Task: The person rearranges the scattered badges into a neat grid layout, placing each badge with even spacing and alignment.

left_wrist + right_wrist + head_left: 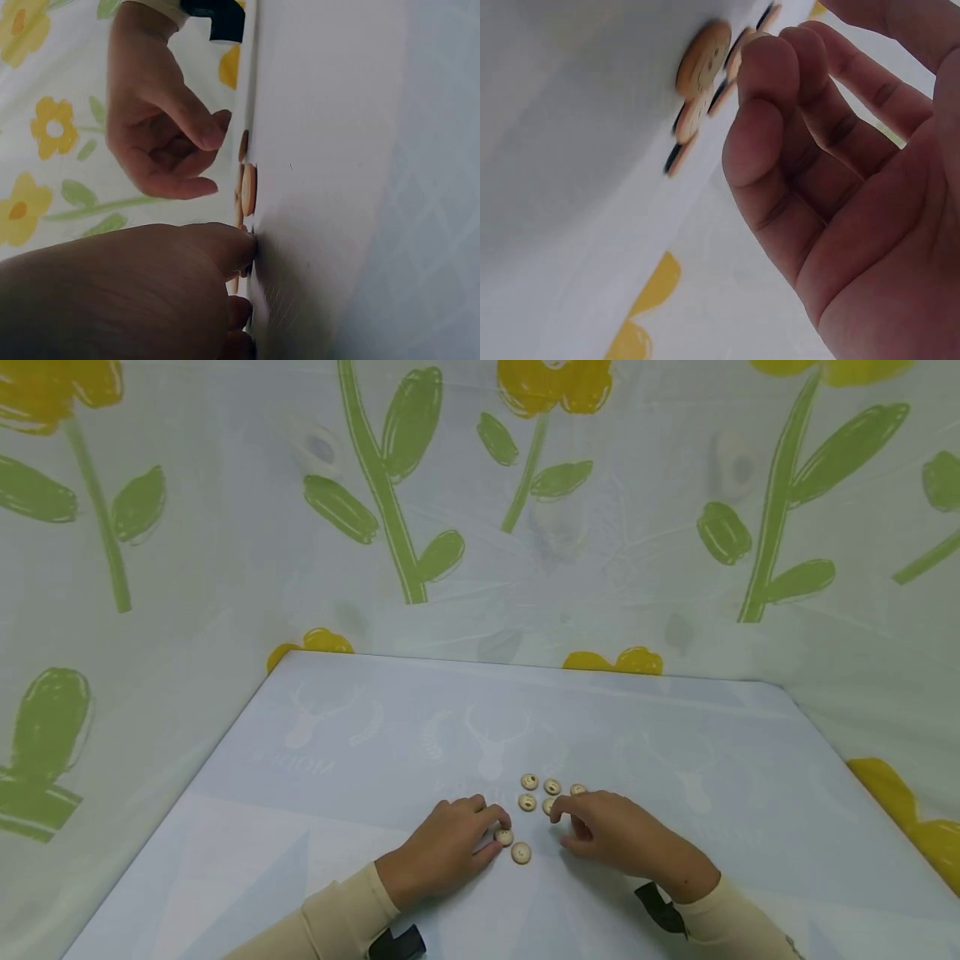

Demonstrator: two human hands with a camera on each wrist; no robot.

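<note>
Several small, round wooden discs lie on the table, some with dark marks on top. My left hand (448, 847) pinches one wooden disc (504, 837) between thumb and forefinger, down at the tabletop. A second disc (521, 853) lies just beside those fingertips. To the right, my right hand (618, 837) hovers with bent fingers, its forefinger in front of a partly hidden disc (548, 806). In the right wrist view, nothing shows in that hand's grasp; a nearby disc (705, 58) bears a small face-like drawing.
Behind the hands lie more discs, among them a back-left one (529, 782), a middle one (552, 787) and one partly covered by the right hand (578, 789). The pale table (360, 710) meets a flower-printed cloth (247, 527) at its far edge.
</note>
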